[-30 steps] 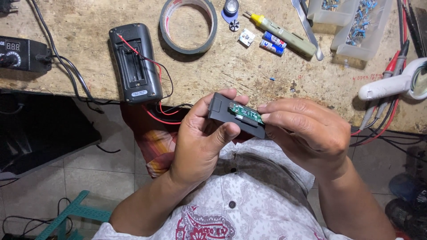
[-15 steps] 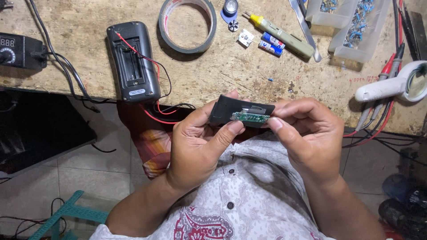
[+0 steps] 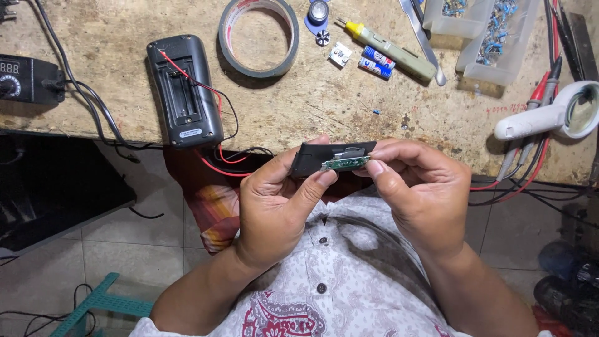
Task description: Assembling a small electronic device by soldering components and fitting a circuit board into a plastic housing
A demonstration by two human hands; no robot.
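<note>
left hand: pinching black plastic casing, held over lap at bench edge
right hand: fingertips closed on small green circuit board against casing
surface: scuffed wooden workbench; open black meter, tape roll
room: tiled floor

Worn wooden workbench. Black remote, battery bay open, face down near its front edge, red and black wires trailing off it. Tape roll at back centre. Two blue batteries beside a yellow-tipped tester pen. Clear plastic bins with small parts, back right. White magnifier at right edge. Black power adapter at left edge.
</note>
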